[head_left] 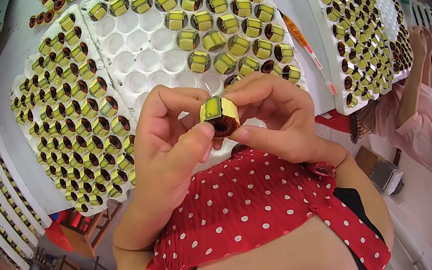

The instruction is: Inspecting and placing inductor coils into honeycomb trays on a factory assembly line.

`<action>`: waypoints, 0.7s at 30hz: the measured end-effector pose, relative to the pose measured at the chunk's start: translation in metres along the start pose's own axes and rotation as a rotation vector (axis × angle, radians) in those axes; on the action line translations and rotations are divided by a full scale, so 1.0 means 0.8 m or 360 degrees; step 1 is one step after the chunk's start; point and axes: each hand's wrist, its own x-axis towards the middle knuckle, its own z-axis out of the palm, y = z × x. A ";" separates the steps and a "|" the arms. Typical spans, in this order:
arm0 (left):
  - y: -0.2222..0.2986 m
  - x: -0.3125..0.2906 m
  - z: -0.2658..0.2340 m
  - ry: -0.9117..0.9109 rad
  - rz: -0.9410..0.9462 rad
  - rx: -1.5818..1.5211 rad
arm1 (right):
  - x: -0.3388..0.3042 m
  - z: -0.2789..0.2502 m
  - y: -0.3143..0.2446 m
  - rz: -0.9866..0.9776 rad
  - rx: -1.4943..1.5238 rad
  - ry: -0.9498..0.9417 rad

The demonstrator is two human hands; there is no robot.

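Observation:
A toroidal coil [227,109] wound with dark copper wire and wrapped in yellow tape is held up in front of my chest. My left hand [167,128] pinches its left side between thumb and fingers. On the other side, the thumb and fingers of my right hand [276,114] press against the same coil. A thin wire lead sticks up from its top. Just beyond my hands lies a white foam tray [138,62] with round pockets. Bare pockets show on its left part, while similar coils [202,21] stand in rows across its right and far parts.
Another coil-filled foam tray [98,69] adjoins at left. An orange-and-white pen-like tool [303,42] lies right of the middle tray. Farther right is another loaded tray [327,32], where a co-worker in a pink top [423,124] works. Stacked trays [2,197] stand at far left.

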 end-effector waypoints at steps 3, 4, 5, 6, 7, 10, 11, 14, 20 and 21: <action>-0.002 0.000 0.006 0.0041 0.0085 0.0071 | -0.002 0.001 0.002 0.0001 -0.0002 0.0013; -0.003 -0.001 0.006 0.0042 0.0082 0.0070 | -0.002 0.001 0.001 0.0003 0.0000 0.0015; -0.005 -0.001 0.006 0.0066 0.0080 0.0131 | -0.002 0.000 0.000 0.0011 -0.0020 0.0004; -0.007 -0.002 0.006 0.0087 0.0079 0.0193 | -0.003 0.000 -0.001 0.0017 -0.0041 -0.0007; -0.008 -0.003 0.005 0.0087 0.0078 0.0193 | -0.003 0.000 0.000 0.0017 -0.0041 -0.0006; -0.010 -0.005 0.004 0.0045 0.0076 0.0055 | -0.004 0.001 0.001 -0.0016 -0.0039 0.0011; -0.008 -0.006 0.003 0.0039 0.0051 0.0022 | -0.005 0.001 0.002 -0.0051 -0.0048 0.0003; -0.005 -0.008 0.004 0.0048 0.0032 0.0051 | -0.005 0.004 0.000 -0.0085 -0.0070 0.0002; -0.002 -0.008 0.006 0.0016 0.0059 0.0223 | -0.004 0.003 -0.001 -0.0170 -0.0168 -0.0009; -0.002 -0.008 0.005 0.0015 0.0047 0.0220 | -0.003 0.003 -0.001 -0.0162 -0.0158 -0.0010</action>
